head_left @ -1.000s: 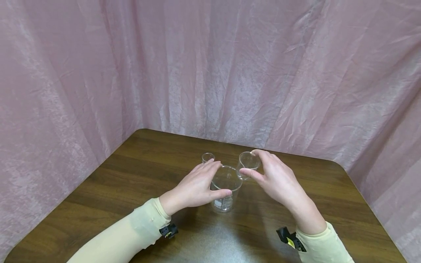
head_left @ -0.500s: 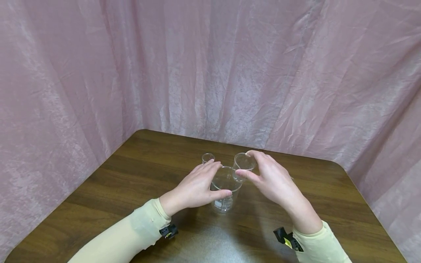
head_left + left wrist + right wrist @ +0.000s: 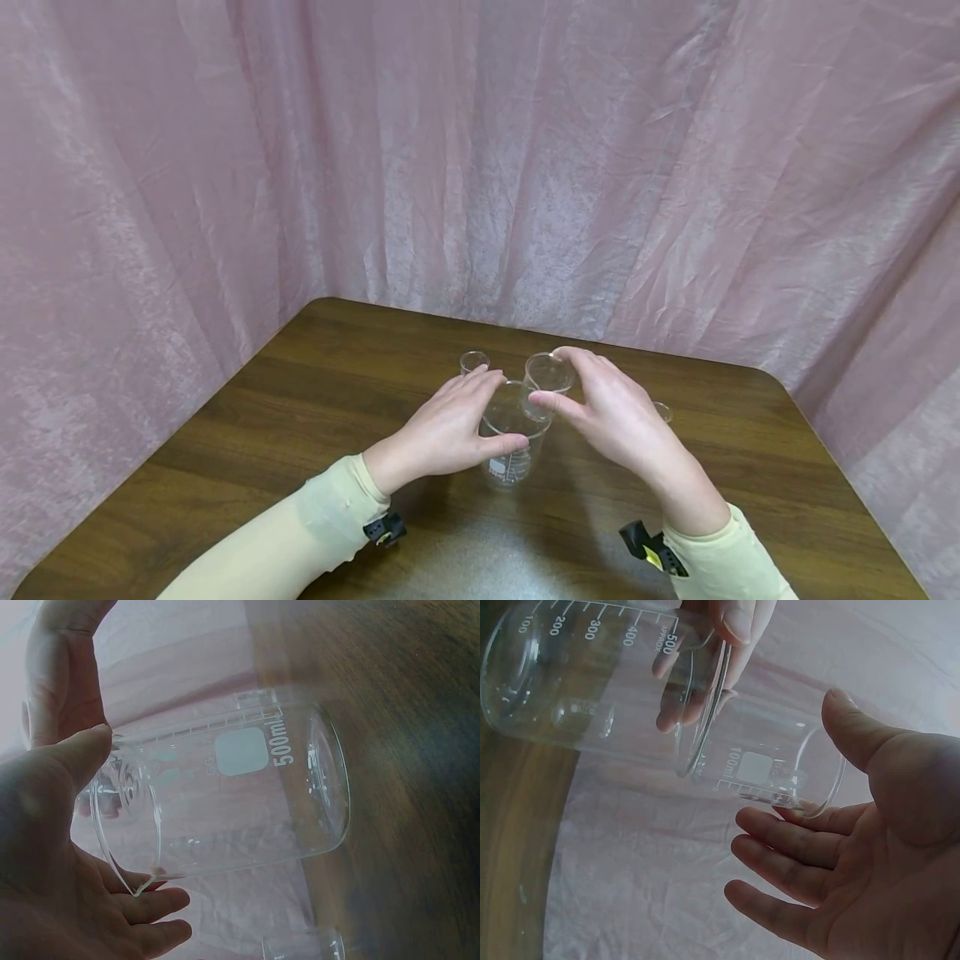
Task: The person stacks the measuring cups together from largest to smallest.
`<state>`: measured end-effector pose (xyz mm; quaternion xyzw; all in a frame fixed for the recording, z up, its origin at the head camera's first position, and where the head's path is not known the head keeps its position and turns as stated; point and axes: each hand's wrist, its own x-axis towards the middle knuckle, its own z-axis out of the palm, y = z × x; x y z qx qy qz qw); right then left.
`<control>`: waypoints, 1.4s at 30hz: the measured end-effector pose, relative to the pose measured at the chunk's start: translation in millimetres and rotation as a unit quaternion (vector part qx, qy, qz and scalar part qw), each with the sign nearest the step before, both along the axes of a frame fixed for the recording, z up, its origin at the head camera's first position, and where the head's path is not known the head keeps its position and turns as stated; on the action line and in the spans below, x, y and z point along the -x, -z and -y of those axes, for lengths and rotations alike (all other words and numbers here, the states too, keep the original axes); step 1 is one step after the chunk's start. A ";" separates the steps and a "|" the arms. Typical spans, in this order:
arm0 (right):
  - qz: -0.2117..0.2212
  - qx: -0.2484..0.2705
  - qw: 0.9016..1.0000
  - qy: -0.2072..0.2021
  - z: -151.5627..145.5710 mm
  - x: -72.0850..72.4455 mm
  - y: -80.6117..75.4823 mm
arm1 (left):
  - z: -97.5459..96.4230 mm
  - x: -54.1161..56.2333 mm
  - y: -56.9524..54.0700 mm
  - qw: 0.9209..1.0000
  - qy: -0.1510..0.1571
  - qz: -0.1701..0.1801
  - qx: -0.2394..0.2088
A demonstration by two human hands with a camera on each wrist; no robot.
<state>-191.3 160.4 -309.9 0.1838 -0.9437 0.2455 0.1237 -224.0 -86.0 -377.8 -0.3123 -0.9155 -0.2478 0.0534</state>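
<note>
In the head view my left hand (image 3: 450,425) grips a large clear glass beaker (image 3: 510,468) at its rim, thumb on the near side and fingers on the far side. It stands upright on the table and reads 500ml (image 3: 281,742) in the left wrist view. My right hand (image 3: 618,412) pinches a smaller glass beaker (image 3: 550,372), marked 100ml (image 3: 755,766), near its rim between thumb and index finger. The other fingers stretch out beneath it. This smaller beaker is off the table, its base overlapping the large beaker's mouth; whether it dips inside I cannot tell.
Behind my left hand stands a small glass vessel (image 3: 474,361), its lower part hidden. Another glass rim (image 3: 662,412) shows beyond my right wrist. The brown wooden table (image 3: 360,358) ends in front of a pink curtain (image 3: 480,167).
My right hand has carried the smaller beaker leftward to the large beaker's mouth. The glass rim beyond my right wrist has come into sight. My left hand and the large beaker stay put.
</note>
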 end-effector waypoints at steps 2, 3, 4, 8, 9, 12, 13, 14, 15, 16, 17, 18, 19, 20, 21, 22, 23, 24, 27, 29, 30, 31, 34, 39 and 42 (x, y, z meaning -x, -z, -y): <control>0.005 0.003 1.000 -0.002 0.4 -0.1 0.5 | -0.1 0.4 0.5 1.000 0.001 -0.002 -0.002; 0.008 0.005 1.000 -0.004 0.7 -0.1 0.7 | -0.1 0.4 0.5 1.000 0.002 -0.003 -0.002; 0.011 0.006 1.000 -0.006 1.0 -0.2 1.1 | -0.1 0.3 0.3 1.000 0.002 -0.004 -0.002; 0.024 0.009 1.000 -0.010 2.2 -0.5 2.6 | 0.2 0.7 0.6 1.000 0.003 -0.004 -0.004; 0.027 0.008 1.000 -0.011 2.6 -0.5 2.9 | 0.3 0.5 0.5 1.000 0.004 -0.003 -0.005; 0.035 0.006 0.999 -0.010 3.2 -0.4 3.8 | 0.6 -0.5 0.1 1.000 0.004 -0.001 -0.004; 0.037 0.006 0.999 -0.011 3.6 -0.1 4.0 | 0.7 -0.7 0.0 1.000 0.005 0.000 -0.004; 0.039 0.005 0.999 -0.011 3.7 0.1 4.5 | 0.7 -0.9 0.1 1.000 0.005 0.000 -0.005; 0.041 0.004 0.999 -0.012 4.0 0.5 5.0 | 0.6 -1.3 -0.1 1.000 0.005 -0.001 -0.006; 0.043 0.003 0.999 -0.012 4.2 1.0 5.6 | 0.6 -1.0 0.3 1.000 0.005 -0.002 -0.007; 0.044 0.002 0.999 -0.013 4.4 1.6 6.2 | 0.5 -0.9 0.4 1.000 0.006 -0.003 -0.009; 0.045 0.001 0.999 -0.014 4.7 2.3 6.9 | 0.5 -0.7 0.7 1.000 0.006 -0.004 -0.010; 0.045 -0.001 0.999 -0.016 4.9 3.1 7.7 | 0.4 -0.5 1.0 1.000 0.006 -0.006 -0.012; 0.045 -0.004 0.999 -0.017 5.1 3.9 8.6 | 0.4 -0.4 1.1 1.000 0.006 -0.007 -0.012; 0.046 -0.006 0.999 -0.018 5.0 4.5 9.6 | 0.3 -0.6 0.9 1.000 0.005 -0.007 -0.012; 0.045 -0.008 0.999 -0.020 5.1 5.2 10.4 | 0.4 -0.3 1.3 1.000 0.006 -0.008 -0.012; 0.045 -0.010 0.999 -0.021 5.1 5.8 11.3 | 0.4 -0.4 1.2 1.000 0.006 -0.008 -0.011; 0.045 -0.012 0.999 -0.022 5.1 6.3 12.0 | 0.4 -0.2 1.3 1.000 0.006 -0.008 -0.011; 0.049 -0.017 0.998 -0.023 4.9 7.3 13.9 | 0.6 -0.7 0.4 1.000 0.006 -0.007 -0.010; 0.053 -0.020 0.998 -0.025 4.9 7.9 14.9 | 0.7 -0.3 0.7 1.000 0.006 -0.005 -0.010; 0.055 -0.021 0.998 -0.027 5.0 8.3 15.4 | 0.6 -0.2 0.7 1.000 0.005 -0.005 -0.010; 0.058 -0.022 0.998 -0.028 5.0 8.7 15.8 | 0.7 -0.6 0.4 1.000 0.004 -0.005 -0.009; 0.066 -0.023 0.997 -0.036 4.9 10.1 17.1 | 0.9 0.2 1.0 1.000 0.005 -0.005 -0.009; 0.076 -0.024 0.996 -0.040 3.5 12.5 20.6 | 1.9 0.8 1.5 1.000 0.011 -0.002 -0.008; 0.072 -0.026 0.996 -0.044 2.9 13.9 22.2 | 2.9 0.8 0.6 1.000 0.020 0.000 -0.007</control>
